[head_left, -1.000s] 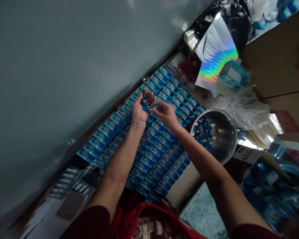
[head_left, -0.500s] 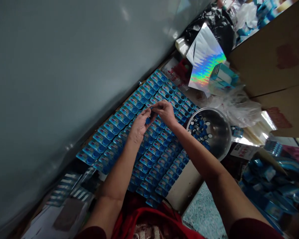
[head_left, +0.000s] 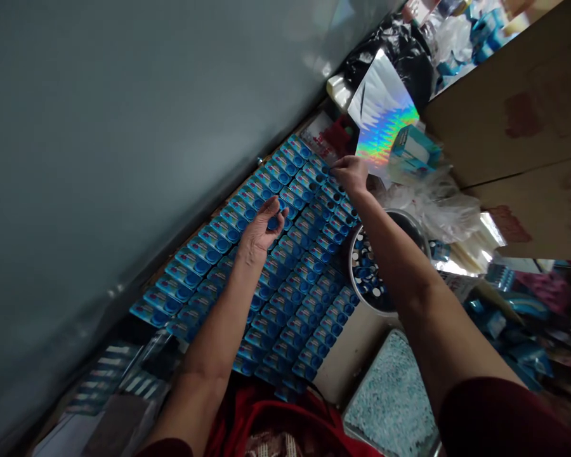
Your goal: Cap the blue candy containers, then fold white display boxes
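Note:
Rows of small blue packs (head_left: 204, 251), each with a round recess, cover the surface in front of me. My left hand (head_left: 265, 225) is half curled above the middle rows, thumb close to the fingers. Blue shows inside its curl, but I cannot tell whether it is a held piece or a pack behind. My right hand (head_left: 351, 172) reaches to the far right end of the rows, its fingers pinched at a pack there; what they hold is too small to make out. Dark discs sit in some recesses nearby. A metal bowl (head_left: 412, 231) holds blue, white and dark round pieces.
A grey wall (head_left: 124, 127) runs along the left. At the back lie a shiny rainbow sheet (head_left: 385, 120), a teal box (head_left: 413, 149) and a black bag (head_left: 409, 57). Cardboard cartons (head_left: 514, 133) stand right. A tray of pale blue bits (head_left: 390, 393) is below the bowl.
The hands were together over the middle rows and are now apart. My right hand has moved up and right to the far packs; my left stays over the middle. The view has shifted slightly.

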### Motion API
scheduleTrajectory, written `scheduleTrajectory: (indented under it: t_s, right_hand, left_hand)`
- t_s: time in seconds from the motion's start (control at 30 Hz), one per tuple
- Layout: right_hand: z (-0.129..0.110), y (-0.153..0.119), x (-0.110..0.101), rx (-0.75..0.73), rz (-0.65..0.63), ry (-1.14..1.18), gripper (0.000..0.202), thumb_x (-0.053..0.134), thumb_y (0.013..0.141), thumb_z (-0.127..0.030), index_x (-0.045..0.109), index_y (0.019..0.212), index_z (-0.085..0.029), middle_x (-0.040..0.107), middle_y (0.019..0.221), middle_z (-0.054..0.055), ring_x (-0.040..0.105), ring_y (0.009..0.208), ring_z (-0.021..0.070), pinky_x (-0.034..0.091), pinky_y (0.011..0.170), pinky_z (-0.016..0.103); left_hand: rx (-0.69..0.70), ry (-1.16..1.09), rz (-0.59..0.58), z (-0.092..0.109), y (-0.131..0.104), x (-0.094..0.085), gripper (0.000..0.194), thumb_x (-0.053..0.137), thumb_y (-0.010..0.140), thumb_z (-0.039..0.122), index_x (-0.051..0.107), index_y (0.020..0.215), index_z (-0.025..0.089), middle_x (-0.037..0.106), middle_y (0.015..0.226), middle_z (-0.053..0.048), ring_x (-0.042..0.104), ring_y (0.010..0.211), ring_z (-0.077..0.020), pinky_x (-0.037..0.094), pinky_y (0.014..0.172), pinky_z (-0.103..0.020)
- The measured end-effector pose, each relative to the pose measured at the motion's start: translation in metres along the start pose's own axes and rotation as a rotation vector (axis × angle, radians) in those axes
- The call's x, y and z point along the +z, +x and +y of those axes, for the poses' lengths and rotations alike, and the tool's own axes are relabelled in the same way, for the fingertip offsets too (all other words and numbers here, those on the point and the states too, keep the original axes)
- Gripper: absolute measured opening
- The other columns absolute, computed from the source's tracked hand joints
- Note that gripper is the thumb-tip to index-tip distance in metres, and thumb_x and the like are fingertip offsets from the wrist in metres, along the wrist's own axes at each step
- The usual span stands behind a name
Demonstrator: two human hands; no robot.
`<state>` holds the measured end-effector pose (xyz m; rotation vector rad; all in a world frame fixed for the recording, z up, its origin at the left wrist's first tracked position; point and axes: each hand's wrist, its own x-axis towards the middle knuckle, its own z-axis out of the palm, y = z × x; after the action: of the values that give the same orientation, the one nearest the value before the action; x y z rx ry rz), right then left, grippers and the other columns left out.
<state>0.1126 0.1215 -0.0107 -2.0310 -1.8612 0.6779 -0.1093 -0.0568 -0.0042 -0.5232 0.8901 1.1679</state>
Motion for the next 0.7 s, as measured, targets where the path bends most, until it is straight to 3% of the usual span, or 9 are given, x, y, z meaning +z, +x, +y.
scheduleTrajectory:
  t_s: [0.13,0.37,0.47,0.57,0.7]
  right_hand:
    - [-0.002,0.024,0.007,0.058,0.013,-0.114,0.012,0.081,0.073,-0.018,0.078,0.084,-0.018,0.078,0.086,0.005,0.072,0.086,0.0211,0.056,0.083,0.031]
    - [0.006,0.062,0.013,0.166,-0.219,-0.182,0.026,0.094,0.071,-0.028,0.07,0.074,-0.018,0.071,0.077,0.005,0.067,0.082,0.0224,0.058,0.088,0.043]
    - [0.006,0.073,0.011,0.184,-0.269,-0.212,0.028,0.091,0.078,-0.033,0.068,0.07,-0.018,0.066,0.074,0.003,0.069,0.084,0.0234,0.06,0.089,0.046]
    - [-0.007,0.062,0.006,0.101,-0.265,-0.248,0.019,0.088,0.08,-0.026,0.072,0.077,-0.016,0.07,0.085,0.005,0.072,0.097,0.0276,0.058,0.096,0.048]
    - [-0.027,0.015,-0.004,-0.136,-0.152,-0.156,0.017,0.078,0.078,-0.007,0.08,0.092,-0.017,0.076,0.111,0.01,0.07,0.112,0.0288,0.055,0.104,0.044]
  left_hand:
    - [-0.003,0.057,-0.016,0.004,0.007,0.016,0.015,0.076,0.092,0.003,0.073,0.09,0.017,0.071,0.076,0.003,0.075,0.072,-0.01,0.058,0.058,-0.012]
    - [-0.058,0.008,-0.061,-0.004,0.04,0.043,0.006,0.079,0.095,0.012,0.074,0.093,0.015,0.07,0.081,0.0,0.071,0.072,-0.009,0.059,0.063,-0.014]
    - [-0.086,0.02,-0.107,-0.009,0.041,0.052,0.004,0.072,0.101,0.014,0.075,0.102,0.015,0.073,0.088,-0.003,0.072,0.075,-0.0085,0.061,0.065,-0.014]
    - [-0.118,0.073,-0.069,-0.014,0.032,0.06,0.012,0.065,0.105,0.014,0.071,0.095,0.014,0.071,0.083,-0.002,0.07,0.071,-0.0077,0.06,0.062,-0.013]
    - [-0.145,0.109,0.006,-0.016,0.03,0.065,0.021,0.063,0.106,0.015,0.066,0.085,0.014,0.068,0.075,-0.001,0.067,0.065,-0.0067,0.058,0.059,-0.012]
